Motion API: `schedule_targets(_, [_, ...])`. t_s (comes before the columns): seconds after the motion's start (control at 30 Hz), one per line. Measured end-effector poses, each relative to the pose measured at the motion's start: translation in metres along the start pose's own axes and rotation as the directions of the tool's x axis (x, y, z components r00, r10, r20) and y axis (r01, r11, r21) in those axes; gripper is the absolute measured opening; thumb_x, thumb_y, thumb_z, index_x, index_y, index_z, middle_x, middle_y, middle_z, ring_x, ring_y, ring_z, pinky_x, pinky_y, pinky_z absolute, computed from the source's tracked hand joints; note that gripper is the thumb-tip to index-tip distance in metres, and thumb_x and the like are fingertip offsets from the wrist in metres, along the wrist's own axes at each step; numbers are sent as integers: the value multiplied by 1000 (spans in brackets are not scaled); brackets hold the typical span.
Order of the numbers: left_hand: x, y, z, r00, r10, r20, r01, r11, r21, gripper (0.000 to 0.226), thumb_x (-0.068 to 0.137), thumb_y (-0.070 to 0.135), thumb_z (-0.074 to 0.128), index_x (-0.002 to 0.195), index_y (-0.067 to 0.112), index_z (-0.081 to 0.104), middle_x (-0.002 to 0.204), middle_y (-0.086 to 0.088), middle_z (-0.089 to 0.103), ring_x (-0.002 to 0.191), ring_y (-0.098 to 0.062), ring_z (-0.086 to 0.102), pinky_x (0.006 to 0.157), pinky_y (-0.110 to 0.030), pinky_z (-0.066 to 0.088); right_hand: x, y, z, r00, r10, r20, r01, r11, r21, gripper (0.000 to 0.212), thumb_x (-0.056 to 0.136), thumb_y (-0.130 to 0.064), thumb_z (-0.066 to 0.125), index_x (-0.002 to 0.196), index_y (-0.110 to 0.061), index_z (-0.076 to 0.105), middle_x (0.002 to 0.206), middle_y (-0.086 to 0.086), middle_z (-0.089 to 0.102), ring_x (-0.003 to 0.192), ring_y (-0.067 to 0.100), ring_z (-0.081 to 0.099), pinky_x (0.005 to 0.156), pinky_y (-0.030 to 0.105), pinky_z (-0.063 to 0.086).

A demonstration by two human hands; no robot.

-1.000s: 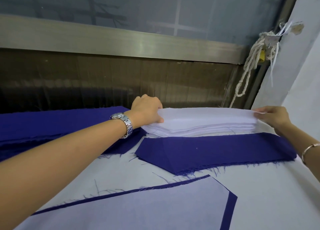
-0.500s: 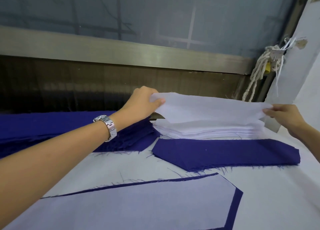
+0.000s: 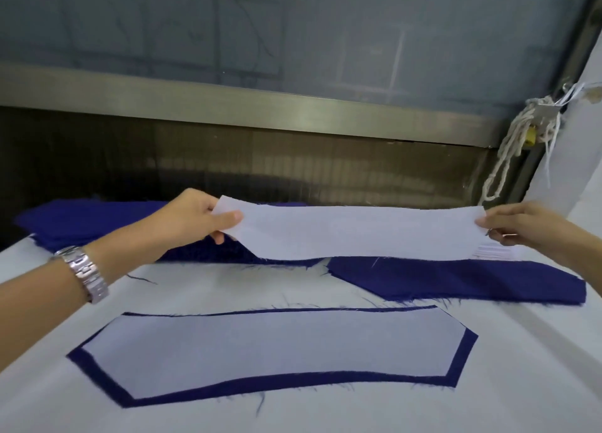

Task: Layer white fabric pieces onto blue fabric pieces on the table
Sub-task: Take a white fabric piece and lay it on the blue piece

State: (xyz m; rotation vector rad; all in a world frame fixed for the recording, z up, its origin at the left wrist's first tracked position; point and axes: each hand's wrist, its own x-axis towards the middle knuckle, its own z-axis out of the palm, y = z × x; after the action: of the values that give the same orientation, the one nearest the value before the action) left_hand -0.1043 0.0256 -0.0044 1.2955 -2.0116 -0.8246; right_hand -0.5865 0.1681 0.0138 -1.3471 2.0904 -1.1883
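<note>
Fingers of your left hand and right hand are clamped on the white piece. It hangs above the tabletop.

The table had a white surface. Nearest to the viewer a blue piece lay flat on it, with a white piece on top, so that only a blue border showed. Farther back, on the right, lay a bare blue piece with frayed edges. At the far left was a blue stack, and at the far right a white stack, mostly hidden.
</note>
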Motion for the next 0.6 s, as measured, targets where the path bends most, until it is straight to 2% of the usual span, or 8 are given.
schedule_targets(0.13, [-31, -23, -25, 981, -164, 105, 152, 981, 117, 28, 93, 37, 63, 72, 20, 72, 53, 7, 65, 59, -9, 53, 63, -24, 42, -24, -11, 19, 990, 5, 141, 0, 999, -33, 21, 91, -12, 68, 75, 1, 72, 62, 12, 58, 56, 18, 52, 66, 30, 46])
schedule_targets(0.2, [-45, -32, -37, 957, -245, 157, 219, 962, 164, 28, 90, 41, 64, 84, 16, 75, 52, 6, 63, 54, -8, 48, 59, -20, 41, -35, -15, 28, 976, 26, 217, -13, 998, -64, 28, 89, -15, 69, 64, -2, 70, 59, 12, 56, 52, 16, 50, 61, 28, 45])
schedule_targets(0.3, [-61, -46, -55, 907, -321, 271, 285, 944, 164, 60, 75, 60, 70, 106, 9, 75, 58, -6, 63, 49, -6, 42, 51, -16, 34, -46, -16, 38, 956, 80, 281, -57, 994, -89, 30, 90, -13, 69, 63, 1, 70, 58, 13, 57, 47, 15, 47, 50, 23, 44])
schedule_targets(0.37, [-71, -57, -66, 884, -330, 332, 296, 943, 152, 78, 56, 76, 76, 103, 13, 78, 81, -22, 69, 57, -9, 43, 51, -17, 30, -52, -15, 43, 939, 116, 323, -87, 991, -105, 26, 88, -13, 71, 70, 5, 71, 61, 15, 60, 48, 17, 46, 49, 23, 44])
schedule_targets(0.4, [-74, -62, -70, 872, -337, 355, 297, 941, 165, 83, 47, 78, 77, 101, 15, 79, 88, -25, 68, 59, -11, 43, 50, -17, 29, -56, -15, 44, 922, 139, 361, -99, 987, -126, 25, 88, -14, 72, 71, 5, 72, 62, 15, 61, 49, 17, 47, 49, 23, 44])
schedule_targets(0.43, [-77, -68, -75, 860, -344, 378, 298, 938, 177, 87, 41, 80, 78, 99, 15, 79, 85, -23, 67, 58, -11, 42, 49, -16, 28, -60, -14, 45, 900, 160, 405, -105, 982, -155, 24, 87, -15, 72, 70, 2, 73, 63, 14, 62, 49, 17, 47, 48, 21, 43])
schedule_targets(0.53, [-82, -85, -83, 821, -367, 438, 296, 928, 224, 84, 39, 82, 80, 95, 19, 80, 70, -12, 65, 49, -8, 42, 44, -17, 22, -68, -13, 50, 837, 186, 514, -64, 967, -246, 26, 87, -17, 73, 62, -10, 73, 59, 8, 62, 48, 11, 47, 49, 19, 39])
schedule_targets(0.6, [-87, -95, -82, 802, -382, 460, 282, 920, 271, 77, 48, 83, 77, 98, 24, 80, 75, -14, 71, 49, -7, 47, 43, -18, 22, -70, -10, 54, 816, 198, 543, -36, 955, -294, 28, 88, -18, 73, 61, -15, 72, 57, 4, 62, 47, 10, 47, 55, 22, 40])
